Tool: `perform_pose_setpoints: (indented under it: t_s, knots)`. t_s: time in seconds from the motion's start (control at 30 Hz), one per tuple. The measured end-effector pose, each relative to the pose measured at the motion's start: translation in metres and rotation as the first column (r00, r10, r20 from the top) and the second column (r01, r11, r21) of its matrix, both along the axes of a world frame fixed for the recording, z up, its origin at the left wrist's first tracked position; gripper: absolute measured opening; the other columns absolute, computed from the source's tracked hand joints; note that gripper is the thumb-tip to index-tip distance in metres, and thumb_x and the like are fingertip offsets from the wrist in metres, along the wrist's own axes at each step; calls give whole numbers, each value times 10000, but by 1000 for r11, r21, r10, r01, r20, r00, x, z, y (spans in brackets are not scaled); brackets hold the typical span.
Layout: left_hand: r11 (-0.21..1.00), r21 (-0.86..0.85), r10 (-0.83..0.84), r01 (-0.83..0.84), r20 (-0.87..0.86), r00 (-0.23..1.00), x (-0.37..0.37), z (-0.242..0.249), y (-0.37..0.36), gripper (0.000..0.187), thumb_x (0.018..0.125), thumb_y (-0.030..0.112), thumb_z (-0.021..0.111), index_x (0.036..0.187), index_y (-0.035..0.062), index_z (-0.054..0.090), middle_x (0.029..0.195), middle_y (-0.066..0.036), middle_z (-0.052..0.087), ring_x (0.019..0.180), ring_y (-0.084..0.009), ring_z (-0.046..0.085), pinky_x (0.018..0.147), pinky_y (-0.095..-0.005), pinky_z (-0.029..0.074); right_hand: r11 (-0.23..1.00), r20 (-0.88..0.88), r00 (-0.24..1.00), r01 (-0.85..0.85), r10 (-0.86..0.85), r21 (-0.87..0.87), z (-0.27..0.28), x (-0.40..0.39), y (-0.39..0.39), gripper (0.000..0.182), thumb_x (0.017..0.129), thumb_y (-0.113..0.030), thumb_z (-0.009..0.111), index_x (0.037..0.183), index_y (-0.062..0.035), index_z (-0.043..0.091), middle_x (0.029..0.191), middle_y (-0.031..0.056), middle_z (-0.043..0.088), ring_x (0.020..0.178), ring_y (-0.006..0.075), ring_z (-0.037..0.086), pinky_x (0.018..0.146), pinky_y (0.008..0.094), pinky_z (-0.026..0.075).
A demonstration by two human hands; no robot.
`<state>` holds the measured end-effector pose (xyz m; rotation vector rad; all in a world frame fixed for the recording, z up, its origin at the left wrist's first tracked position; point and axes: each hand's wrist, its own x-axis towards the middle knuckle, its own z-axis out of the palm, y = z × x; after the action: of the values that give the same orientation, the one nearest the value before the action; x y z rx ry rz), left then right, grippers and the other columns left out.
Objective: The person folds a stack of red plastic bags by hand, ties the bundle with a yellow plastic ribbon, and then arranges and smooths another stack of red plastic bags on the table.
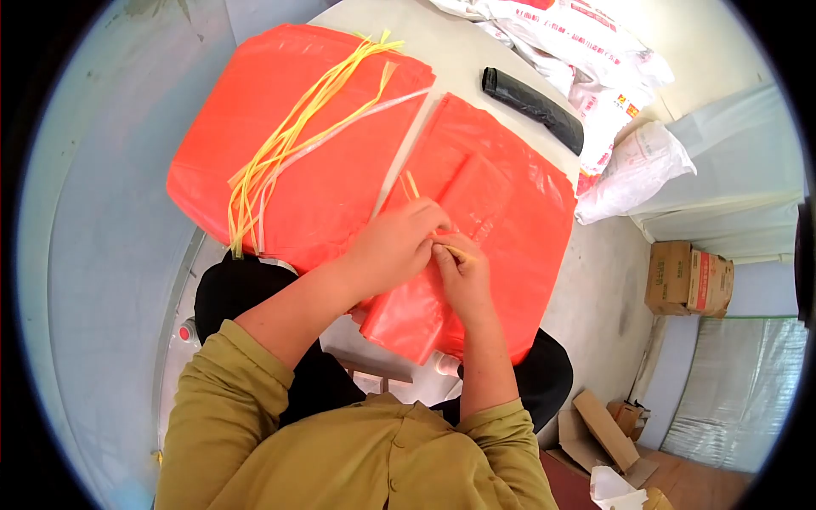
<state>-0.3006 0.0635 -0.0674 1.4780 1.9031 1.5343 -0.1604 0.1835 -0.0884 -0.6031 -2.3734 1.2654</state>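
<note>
My left hand (398, 241) and my right hand (464, 276) meet over a folded bundle of red plastic bags (406, 323), fingers pinched together. Between them runs a thin yellow plastic strip (460, 252); one end juts out past my left knuckles and another piece shows at my right thumb. Whether it is knotted is hidden by my fingers. Beneath the bundle lies a stack of flat red plastic bags (531, 229). A second red stack (212, 127) sits to the left, with several loose yellow strips (285, 144) and a whitish one across it.
A black plastic roll (534, 109) lies on the pale round table (455, 64) beyond the right stack. White printed sacks (586, 51) rest at the table's far right edge. Cardboard boxes (688, 279) stand on the right, and flattened cardboard (605, 432) lies on the floor.
</note>
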Motion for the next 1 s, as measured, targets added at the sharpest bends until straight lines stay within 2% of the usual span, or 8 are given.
perform_pose_setpoints:
  t_s: [0.17,0.27,0.37,0.47,0.57,0.77,0.97,1.0]
  knots:
    - [987,-58,-153,153,8,988,-11,-20,11,152,873,39,677,1024,39,670,932,-125,662,905,-326,647,790,-435,518,996,4,1000,21,-21,-90,2,5,1,132,972,-36,656,1085,28,678,1011,180,712,908,298,691,822,373,533]
    - [987,-121,-109,108,4,994,-11,-21,13,97,878,62,698,970,30,688,920,-126,662,891,-333,642,785,-428,518,955,-34,995,83,-96,-285,7,9,-3,148,1024,-37,625,1158,-3,677,1021,65,705,909,145,662,836,291,530]
    - [972,-223,-71,72,10,997,-11,-10,13,105,891,113,692,946,25,705,934,-147,673,894,-339,668,776,-431,536,975,-94,982,148,-165,-166,-3,12,2,206,980,10,651,1181,-27,677,1009,57,688,931,135,644,831,304,524]
    - [952,-304,-16,42,86,996,-7,-9,16,122,899,154,701,927,36,709,930,-127,671,901,-321,664,765,-429,530,972,41,991,117,-128,206,-1,23,5,258,887,2,700,1139,-23,650,1013,149,683,935,315,665,816,400,526]
    - [971,-218,-101,98,-5,995,-5,-19,18,141,923,192,713,931,51,705,891,-124,657,889,-323,643,766,-440,510,864,-79,996,80,-47,498,3,18,5,222,840,39,680,1052,-22,662,1014,142,670,921,328,644,801,419,518]
    - [954,-268,-140,138,12,990,-10,-4,12,158,936,212,694,929,54,694,925,-123,665,926,-328,642,789,-444,510,924,74,996,17,-48,381,7,16,9,133,837,30,669,950,-27,709,1018,136,656,930,332,621,809,422,509]
    - [953,-249,-153,173,97,983,-12,-10,15,162,941,213,678,937,51,682,927,-128,663,923,-328,642,786,-442,505,996,162,987,8,7,-92,17,17,9,52,925,-71,671,939,-26,693,937,156,654,868,344,620,748,427,499]
    - [955,-246,-149,169,97,984,-12,-11,15,159,938,207,681,935,49,681,926,-130,663,922,-329,643,787,-444,505,1000,182,983,4,-3,-2,19,16,8,67,936,-87,668,949,-28,698,934,160,658,864,347,622,755,427,501]
